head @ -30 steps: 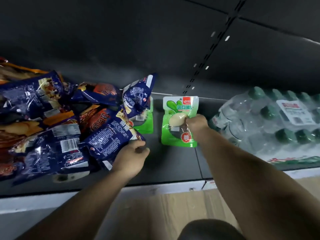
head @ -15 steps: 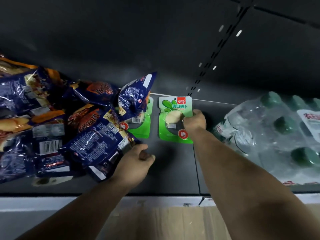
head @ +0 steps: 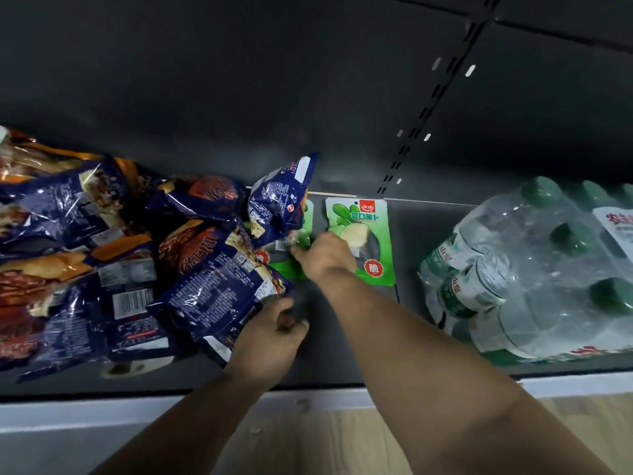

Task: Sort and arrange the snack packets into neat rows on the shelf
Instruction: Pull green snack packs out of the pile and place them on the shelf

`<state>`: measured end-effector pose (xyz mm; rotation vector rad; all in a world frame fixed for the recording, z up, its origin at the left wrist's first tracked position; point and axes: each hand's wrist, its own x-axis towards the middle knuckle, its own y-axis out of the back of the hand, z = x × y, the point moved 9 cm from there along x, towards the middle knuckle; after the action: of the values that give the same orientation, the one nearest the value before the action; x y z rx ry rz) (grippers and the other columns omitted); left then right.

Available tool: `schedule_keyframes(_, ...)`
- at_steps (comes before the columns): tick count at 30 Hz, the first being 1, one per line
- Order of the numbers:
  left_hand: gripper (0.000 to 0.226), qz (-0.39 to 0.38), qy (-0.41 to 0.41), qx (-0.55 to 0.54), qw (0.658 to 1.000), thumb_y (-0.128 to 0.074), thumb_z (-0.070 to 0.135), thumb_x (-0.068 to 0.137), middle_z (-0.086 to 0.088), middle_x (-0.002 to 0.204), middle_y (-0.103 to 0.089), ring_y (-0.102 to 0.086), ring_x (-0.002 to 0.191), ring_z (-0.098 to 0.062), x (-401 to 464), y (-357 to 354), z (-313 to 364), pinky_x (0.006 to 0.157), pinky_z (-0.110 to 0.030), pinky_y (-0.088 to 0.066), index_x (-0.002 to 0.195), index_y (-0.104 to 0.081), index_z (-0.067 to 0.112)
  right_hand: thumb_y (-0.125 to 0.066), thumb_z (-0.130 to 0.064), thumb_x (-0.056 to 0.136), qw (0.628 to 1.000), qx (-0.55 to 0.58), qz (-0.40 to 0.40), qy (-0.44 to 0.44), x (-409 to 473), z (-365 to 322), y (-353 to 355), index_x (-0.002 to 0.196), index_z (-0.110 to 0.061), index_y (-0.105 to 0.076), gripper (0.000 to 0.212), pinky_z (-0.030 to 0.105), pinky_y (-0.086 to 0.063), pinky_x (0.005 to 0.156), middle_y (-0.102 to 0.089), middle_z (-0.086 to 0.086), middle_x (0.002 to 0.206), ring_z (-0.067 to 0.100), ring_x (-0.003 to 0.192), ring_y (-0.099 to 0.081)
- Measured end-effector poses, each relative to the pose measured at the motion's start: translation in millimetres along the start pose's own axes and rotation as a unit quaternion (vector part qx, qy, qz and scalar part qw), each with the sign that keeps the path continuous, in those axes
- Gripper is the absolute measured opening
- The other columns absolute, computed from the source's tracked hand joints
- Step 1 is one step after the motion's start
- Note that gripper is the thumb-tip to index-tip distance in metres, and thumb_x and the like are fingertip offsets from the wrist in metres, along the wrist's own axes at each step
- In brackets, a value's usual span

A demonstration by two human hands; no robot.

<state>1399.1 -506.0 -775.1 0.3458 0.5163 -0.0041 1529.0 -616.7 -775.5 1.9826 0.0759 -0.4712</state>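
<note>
Two green snack packets lie flat at the back of the dark shelf [head: 342,351], side by side with a strip of bare shelf between them. The right green packet [head: 376,231] is fully in view, its printed face up, lower left corner hidden by the right hand [head: 325,257]. The left green packet [head: 291,265] is mostly covered: an upright blue packet [head: 279,207] leans over its upper half, and only its right edge and lower part show.

That right hand reaches across to the left green packet, fingers curled at its right edge. The fingertips are blurred, so I cannot tell whether they pinch the packet or only touch it.

The left hand [head: 270,341] sits nearer the shelf's front edge, fingers curled in against the thumb, at the lower right corner of a large blue packet [head: 219,293] that tilts off the heap. It touches the packet's edge; whether it actually grips the film is not clear.

Many more blue and orange packets [head: 68,252] are piled loosely over the left part of the shelf, overlapping at all angles, some showing barcodes.

On the right, well apart from the green packets, a shrink-wrapped pack of water bottles [head: 534,275] lies on the shelf; inside the clear film are green-capped bottles packed tightly together.
</note>
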Motion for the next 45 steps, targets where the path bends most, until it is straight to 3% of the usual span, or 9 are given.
schedule_keyframes(7, 0.054, 0.019, 0.015, -0.042, 0.999, -0.061, 0.021, 0.090, 0.003, 0.107, -0.060, -0.052, 0.102, -0.014, 8, 14, -12, 0.087, -0.021, -0.033, 0.141, -0.042, 0.020, -0.053, -0.015, 0.093, 0.998, 0.057, 0.014, -0.035, -1, 8, -12, 0.118, -0.005, -0.057, 0.027, 0.031, -0.047, 0.088, -0.059, 0.014, 0.123, 0.030, 0.113, -0.057)
schedule_keyframes(10, 0.056, 0.033, 0.017, -0.047, 0.998, -0.062, 0.021, 0.090, 0.004, 0.102, -0.057, -0.052, 0.104, -0.017, 14, 18, -12, 0.091, -0.024, -0.035, 0.142, -0.041, 0.020, -0.054, -0.007, 0.090, 0.985, 0.171, 0.025, 0.010, -4, 5, -3, 0.085, -0.011, -0.056, 0.007, 0.019, -0.042, 0.071, -0.062, 0.011, 0.097, 0.022, 0.090, -0.055)
schedule_keyframes(13, 0.055, 0.033, 0.017, -0.036, 0.999, -0.062, 0.020, 0.090, 0.001, 0.103, -0.057, -0.053, 0.109, -0.020, 16, 11, -12, 0.095, -0.027, -0.036, 0.141, -0.043, 0.017, -0.056, 0.004, 0.088, 0.931, 0.360, 0.053, 0.027, -11, 14, 14, 0.063, -0.017, -0.040, 0.037, 0.009, -0.033, 0.049, -0.044, 0.000, 0.064, 0.012, 0.062, -0.042)
schedule_keyframes(17, 0.051, 0.013, 0.015, -0.025, 0.999, -0.061, 0.022, 0.090, 0.004, 0.096, -0.056, -0.052, 0.103, -0.018, 12, -6, -7, 0.086, -0.022, -0.034, 0.138, -0.044, 0.012, -0.053, 0.009, 0.088, 0.852, 0.523, 0.011, -0.013, -17, 42, 14, 0.068, -0.017, -0.045, 0.034, 0.028, -0.041, 0.066, -0.048, 0.002, 0.070, 0.018, 0.070, -0.047)
schedule_keyframes(20, 0.053, 0.011, 0.015, -0.032, 0.999, -0.061, 0.024, 0.090, 0.000, 0.107, -0.055, -0.053, 0.113, -0.020, 13, -14, 3, 0.091, -0.023, -0.035, 0.139, -0.044, 0.010, -0.043, 0.016, 0.089, 0.799, 0.599, -0.019, -0.051, -23, 67, 16, 0.078, -0.016, -0.049, 0.033, 0.029, -0.050, 0.057, -0.059, 0.004, 0.078, 0.019, 0.069, -0.057)
schedule_keyframes(28, 0.061, -0.028, 0.060, -0.133, 0.989, -0.066, 0.047, 0.079, -0.010, 0.123, -0.061, -0.056, 0.114, -0.030, 20, -41, 10, 0.101, -0.044, -0.044, 0.129, -0.051, 0.016, -0.037, 0.013, 0.092, 0.746, 0.661, -0.064, -0.058, -31, 116, 31, 0.088, -0.016, -0.055, 0.034, 0.030, -0.052, 0.064, -0.070, -0.005, 0.069, 0.011, 0.065, -0.065)
schedule_keyframes(32, 0.013, -0.040, 0.073, -0.278, 0.957, -0.060, 0.017, 0.092, 0.002, 0.107, -0.065, -0.062, 0.095, -0.017, 22, -56, 22, 0.074, -0.030, -0.051, 0.101, -0.059, 0.026, -0.039, 0.012, 0.091, 0.761, 0.629, -0.158, -0.032, -41, 115, 24, 0.086, -0.015, -0.053, 0.031, 0.026, -0.053, 0.061, -0.069, -0.004, 0.071, 0.011, 0.064, -0.065)
schedule_keyframes(39, 0.025, 0.015, 0.003, -0.221, 0.975, -0.056, 0.000, 0.091, 0.014, 0.067, -0.062, -0.052, 0.066, -0.004, 30, -42, 46, 0.051, -0.013, -0.045, 0.092, -0.061, 0.024, -0.054, 0.000, 0.089, 0.764, 0.622, -0.174, -0.016, -41, 118, 34, 0.099, -0.016, -0.060, 0.020, 0.029, -0.051, 0.073, -0.068, -0.002, 0.086, 0.014, 0.080, -0.064)
schedule_keyframes(45, 0.022, 0.029, -0.012, -0.208, 0.978, -0.055, 0.002, 0.092, 0.010, 0.078, -0.062, -0.054, 0.069, -0.003, 30, -44, 51, 0.055, -0.013, -0.044, 0.100, -0.062, 0.021, -0.059, 0.002, 0.086, 0.771, 0.625, -0.122, 0.000, -36, 115, 43, 0.089, -0.012, -0.066, 0.016, 0.027, -0.054, 0.067, -0.073, -0.002, 0.075, 0.013, 0.072, -0.067)
